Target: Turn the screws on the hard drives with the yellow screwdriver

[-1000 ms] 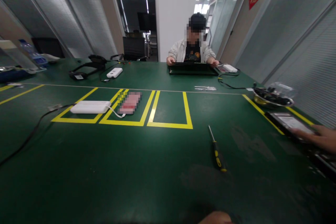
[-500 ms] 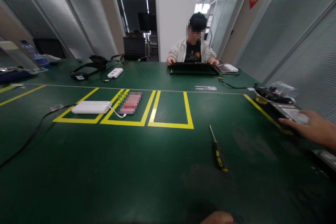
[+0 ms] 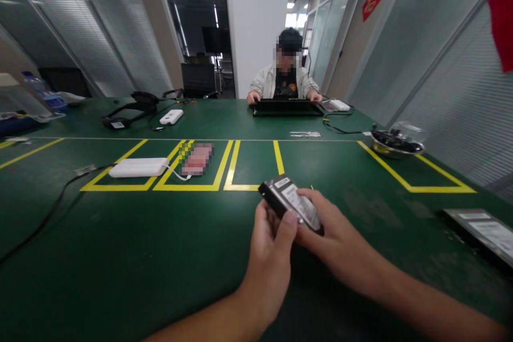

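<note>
A hard drive (image 3: 292,197), silver-topped with white labels and dark sides, is held in the air above the table, tilted toward me. My left hand (image 3: 272,246) grips its near left side, thumb along the edge and fingers underneath. On its right end, my right hand (image 3: 331,224) is closed, with fingers over the top. Only the tip of the screwdriver (image 3: 312,187) shows behind my right hand; the rest is hidden. A second hard drive (image 3: 487,230) lies on the table at the right edge of the view.
Yellow tape frames (image 3: 192,187) mark the green table (image 3: 160,267). A white power bank (image 3: 138,167) is cabled to a blurred phone (image 3: 197,159). A bowl of dark parts (image 3: 396,144) stands at the right. Opposite, a person (image 3: 284,77) holds a dark flat panel (image 3: 287,107).
My right hand has brought the hard drive from the right tape frame to the middle. My left hand has risen from the bottom edge and taken hold of it too. The view shifted slightly.
</note>
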A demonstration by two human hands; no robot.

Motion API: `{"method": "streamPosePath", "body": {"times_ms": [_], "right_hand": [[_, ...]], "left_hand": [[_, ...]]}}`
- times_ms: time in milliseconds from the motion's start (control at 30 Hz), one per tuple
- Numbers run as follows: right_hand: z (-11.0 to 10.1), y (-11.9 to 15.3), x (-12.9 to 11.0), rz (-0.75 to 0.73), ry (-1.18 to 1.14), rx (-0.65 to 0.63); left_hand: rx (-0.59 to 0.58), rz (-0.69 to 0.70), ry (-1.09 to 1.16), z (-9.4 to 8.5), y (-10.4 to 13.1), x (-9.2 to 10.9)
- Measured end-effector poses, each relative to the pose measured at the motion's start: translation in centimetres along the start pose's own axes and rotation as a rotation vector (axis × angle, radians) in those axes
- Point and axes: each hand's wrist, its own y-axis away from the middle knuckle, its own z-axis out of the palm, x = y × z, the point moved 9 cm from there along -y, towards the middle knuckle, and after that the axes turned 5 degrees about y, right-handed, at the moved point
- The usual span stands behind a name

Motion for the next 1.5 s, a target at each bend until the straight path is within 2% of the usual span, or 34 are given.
{"method": "streamPosePath", "body": {"times_ms": [133,267,400,500,600,700,767,867,1100,1300,1367,1433,1500], "right_hand": [[3.0,1.6,-3.1,0.004,-0.062,-0.030],[4.8,3.9,-4.4,-0.123,0.004,-0.162],[6.7,6.6,-4.9,-0.332,0.195,-0.299],[7.5,7.5,-5.5,-0.473,0.294,-0.232],[7.8,7.8,-5.7,-0.547,0.349,-0.076],[8.0,8.1,-5.7,-0.590,0.378,0.030],[8.3,8.3,-5.8,-0.619,0.401,0.050],[8.6,8.3,-5.9,-0.653,0.426,0.039],[9.1,8.3,-6.1,-0.703,0.458,0.032],[8.9,8.6,-6.1,-0.695,0.442,0.093],[9.0,8.7,-6.0,-0.683,0.430,0.121],[9.1,8.7,-5.9,-0.667,0.419,0.146],[9.0,8.7,-6.0,-0.654,0.418,0.163]], "left_hand": [[0.165,-0.064,0.071,-2.9,0.1,1.0],[0.304,-0.189,-0.001,-6.7,0.5,1.3],[0.321,-0.353,-0.087,-9.4,1.6,0.3],[0.281,-0.382,-0.146,-10.3,2.0,0.0],[0.147,-0.291,-0.405,-10.3,1.3,1.4],[-0.033,-0.133,-0.813,-9.6,0.2,3.5],[-0.099,-0.063,-1.022,-9.3,-0.2,4.6],[-0.162,-0.034,-1.223,-9.0,-0.4,5.1],[-0.152,-0.093,-1.405,-10.0,-0.1,4.1],[-0.175,-0.088,-1.605,-10.1,-0.2,3.9],[-0.149,-0.012,-1.713,-9.7,-0.5,4.5],[-0.157,0.159,-1.789,-8.5,-0.8,5.3],[-0.232,0.347,-1.791,-7.1,-0.7,5.6]]}}
